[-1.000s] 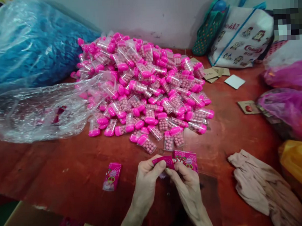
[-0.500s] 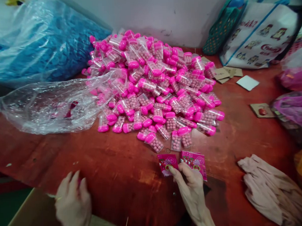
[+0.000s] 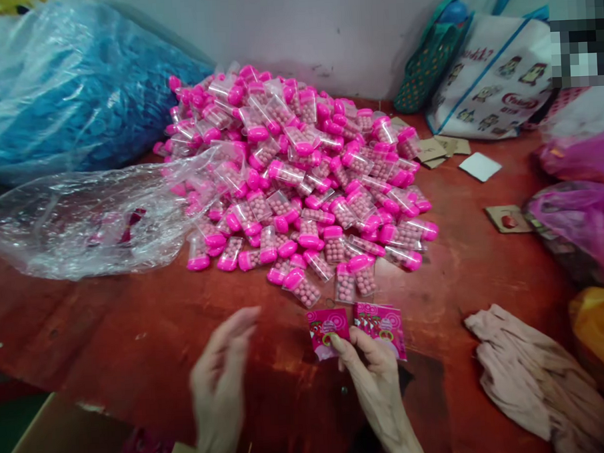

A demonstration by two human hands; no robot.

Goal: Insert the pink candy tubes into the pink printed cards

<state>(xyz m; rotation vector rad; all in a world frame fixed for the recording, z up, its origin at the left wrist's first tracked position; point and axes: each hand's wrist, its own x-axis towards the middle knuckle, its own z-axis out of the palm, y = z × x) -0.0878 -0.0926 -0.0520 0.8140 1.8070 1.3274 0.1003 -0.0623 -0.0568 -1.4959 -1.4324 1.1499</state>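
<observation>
My right hand (image 3: pixel 378 377) pinches a small pink printed sleeve (image 3: pixel 322 326) between thumb and forefinger. Just behind its fingers is a small stack of matching pink sleeves (image 3: pixel 390 326); whether the hand also grips this stack, I cannot tell. My left hand (image 3: pixel 221 383) is over the table's front edge, slightly blurred, its fingers stretched out and nothing visible in them. Beyond both hands spreads a large heap of clear containers with bright pink caps (image 3: pixel 290 173), filled with pink beads or candies. The nearest bead container (image 3: pixel 305 290) lies just past the held sleeve.
A cardboard box (image 3: pixel 65 437) with something pink inside sits at the lower left. Clear plastic (image 3: pixel 81 223) and a big bag of blue pieces (image 3: pixel 86 89) lie left. Rightward are a beige cloth (image 3: pixel 523 370), cardboard pieces (image 3: pixel 506 219) and a white printed bag (image 3: pixel 490 78).
My left hand has moved right, away from the box, and its fingers have straightened. Something pink now shows in the box. My right hand keeps its pinch on the sleeve. The view has shifted slightly.
</observation>
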